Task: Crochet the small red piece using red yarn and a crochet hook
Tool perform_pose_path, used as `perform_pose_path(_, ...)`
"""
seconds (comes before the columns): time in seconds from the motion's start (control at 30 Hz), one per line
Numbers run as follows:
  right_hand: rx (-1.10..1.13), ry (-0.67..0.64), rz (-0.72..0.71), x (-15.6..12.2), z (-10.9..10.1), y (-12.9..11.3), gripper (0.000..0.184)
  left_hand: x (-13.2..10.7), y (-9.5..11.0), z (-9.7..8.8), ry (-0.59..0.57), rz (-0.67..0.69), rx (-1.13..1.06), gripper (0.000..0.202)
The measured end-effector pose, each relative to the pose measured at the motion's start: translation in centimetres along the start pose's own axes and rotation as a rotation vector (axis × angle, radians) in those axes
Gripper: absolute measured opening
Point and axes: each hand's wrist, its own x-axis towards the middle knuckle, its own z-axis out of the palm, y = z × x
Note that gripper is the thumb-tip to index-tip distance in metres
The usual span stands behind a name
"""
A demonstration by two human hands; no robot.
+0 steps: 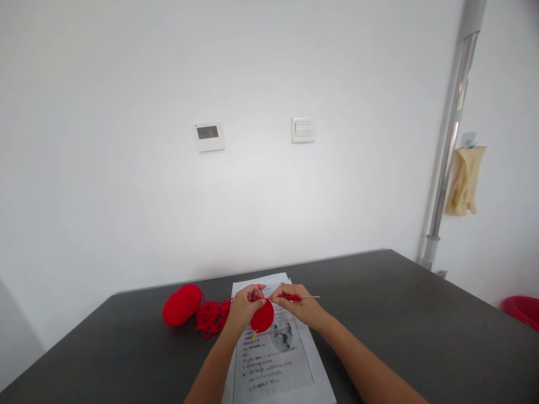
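Between my hands hangs a round red crochet piece, with a small yellow marker at its lower edge. My left hand is closed on the upper left edge of the piece, and a strand of red yarn runs up over its fingers. A crochet hook with a red handle is pinched in my right hand; its thin metal end sticks out to the right. The hook's other tip meets the top edge of the piece, too small to make out. Left of my left hand lie loose red yarn loops beside a red yarn ball.
Printed sheets lie under my hands on the dark table. Behind it, the white wall carries a small panel with a screen and a light switch. At right are a metal pole, hanging yellowish gloves and a red object.
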Motion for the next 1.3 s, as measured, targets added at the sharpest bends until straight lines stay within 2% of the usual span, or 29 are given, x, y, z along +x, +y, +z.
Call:
perform_pose_path(0.13,-0.155,-0.106,-0.110,-0.2,-0.3,-0.9,0.015,0.1,-0.3,0.1,0.032,0.014,0.064,0.029)
perform_pose_path(0.23,-0.128,-0.106,-0.119,-0.2,-0.4,-1.1,0.013,-0.1,0.1,0.0,0.008,-0.001,0.023,0.026)
perform_pose_path(0.3,0.017,-0.057,-0.034,0.0,-0.4,-0.9,0.012,-0.4,0.6,-0.2,-0.042,-0.032,-0.059,0.025)
perform_pose_path(0.43,0.485,-0.026,0.163,0.3,-0.6,-0.3,0.017,-1.0,1.5,-0.3,-0.114,-0.116,-0.300,0.029)
perform_pose_path(0.63,0.912,-0.039,0.251,0.1,-0.3,-0.1,0.020,-1.5,1.6,0.0,-0.179,-0.156,-0.574,0.031)
perform_pose_path(1.07,1.189,-0.062,0.315,0.0,0.6,-0.5,0.020,-2.0,1.3,0.6,-0.331,-0.183,-0.796,0.031)
perform_pose_path(1.2,1.251,-0.009,0.339,0.1,1.3,-0.4,0.021,-2.0,1.4,0.5,-0.313,-0.162,-0.780,0.029)
perform_pose_path(1.3,1.228,0.080,0.323,0.2,1.7,-0.5,0.021,-1.8,1.3,0.2,-0.277,-0.162,-0.720,0.026)
